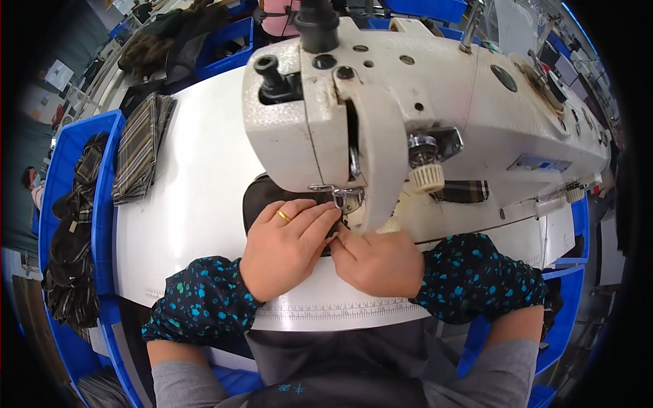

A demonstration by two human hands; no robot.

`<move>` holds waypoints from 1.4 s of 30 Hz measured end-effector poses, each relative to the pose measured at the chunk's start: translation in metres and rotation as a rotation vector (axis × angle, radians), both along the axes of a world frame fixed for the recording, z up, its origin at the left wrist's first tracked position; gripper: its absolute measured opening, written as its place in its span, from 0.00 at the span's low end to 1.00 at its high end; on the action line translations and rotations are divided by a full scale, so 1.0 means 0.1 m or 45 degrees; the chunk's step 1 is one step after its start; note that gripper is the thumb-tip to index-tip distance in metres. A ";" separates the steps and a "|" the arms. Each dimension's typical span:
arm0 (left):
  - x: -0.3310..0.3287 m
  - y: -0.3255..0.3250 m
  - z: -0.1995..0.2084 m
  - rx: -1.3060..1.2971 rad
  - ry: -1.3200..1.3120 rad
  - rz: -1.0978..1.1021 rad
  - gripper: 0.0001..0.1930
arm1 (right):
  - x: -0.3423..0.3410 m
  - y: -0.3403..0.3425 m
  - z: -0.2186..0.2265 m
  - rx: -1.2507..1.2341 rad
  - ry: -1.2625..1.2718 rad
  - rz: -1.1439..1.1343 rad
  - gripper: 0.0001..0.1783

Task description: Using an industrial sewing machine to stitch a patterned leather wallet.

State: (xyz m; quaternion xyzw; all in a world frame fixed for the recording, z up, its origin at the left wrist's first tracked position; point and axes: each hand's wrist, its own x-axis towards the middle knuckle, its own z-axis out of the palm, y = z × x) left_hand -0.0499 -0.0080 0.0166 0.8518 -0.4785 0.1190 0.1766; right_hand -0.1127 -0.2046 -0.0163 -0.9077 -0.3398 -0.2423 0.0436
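Looming above both hands, the cream industrial sewing machine (pixel 422 102) is filling the view, its presser foot (pixel 347 198) sitting just beyond the fingertips. A dark fabric piece (pixel 262 197) is lying under the left hand (pixel 286 248), which is pressing flat with fingers spread. The right hand (pixel 377 262) is curling beside it, probably pinching the fabric edge, though the grip is hidden. Plaid pieces (pixel 139 149) are stacked well left. Fingertips this near the needle could get stitched if the cloth is feeding suddenly.

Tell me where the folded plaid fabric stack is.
In the head view, the folded plaid fabric stack lies on the white table, left of the sewing machine, beside the blue bin.
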 end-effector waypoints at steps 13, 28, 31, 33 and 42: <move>0.12 0.06 -0.04 -0.063 -0.426 0.032 0.17 | 0.32 -0.05 -0.04 0.356 -0.130 -0.163 0.03; 0.23 0.08 -0.15 -0.204 -0.439 -0.025 0.17 | 0.29 -0.06 -0.08 -0.295 -0.280 -0.266 0.12; 0.28 0.05 -0.14 -0.229 -0.422 -0.027 0.10 | 0.33 -0.09 -0.30 -0.314 -0.308 -0.149 0.10; 0.30 0.03 -0.16 -0.295 -0.442 -0.037 0.10 | 0.33 -0.11 -0.37 -0.311 -0.347 -0.143 0.10; 0.27 0.20 0.15 -0.316 0.312 -0.199 0.19 | 0.42 -0.15 -0.16 0.064 -0.288 0.066 0.07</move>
